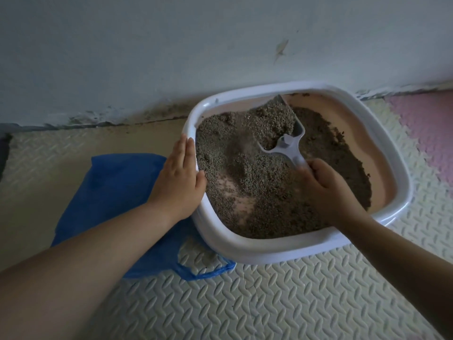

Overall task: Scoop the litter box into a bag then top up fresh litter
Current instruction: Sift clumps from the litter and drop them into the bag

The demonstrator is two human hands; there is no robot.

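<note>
A white-rimmed litter box point(269, 251) with a pink inside stands on the floor by the wall, holding grey-brown litter point(257, 187). My right hand point(326, 185) grips the handle of a grey plastic scoop point(286, 143). The scoop is raised over the box, heaped with litter, and grains fall through it. My left hand point(179, 177) lies flat with straight fingers against the box's left rim. A blue plastic bag point(115, 190) lies flat on the floor left of the box, partly under my left arm and the box.
The wall point(171, 45) runs close behind the box, with grime along its base. Cream foam floor mats point(282, 298) with a ridged pattern cover the floor, and a pink mat point(426, 128) lies at the right.
</note>
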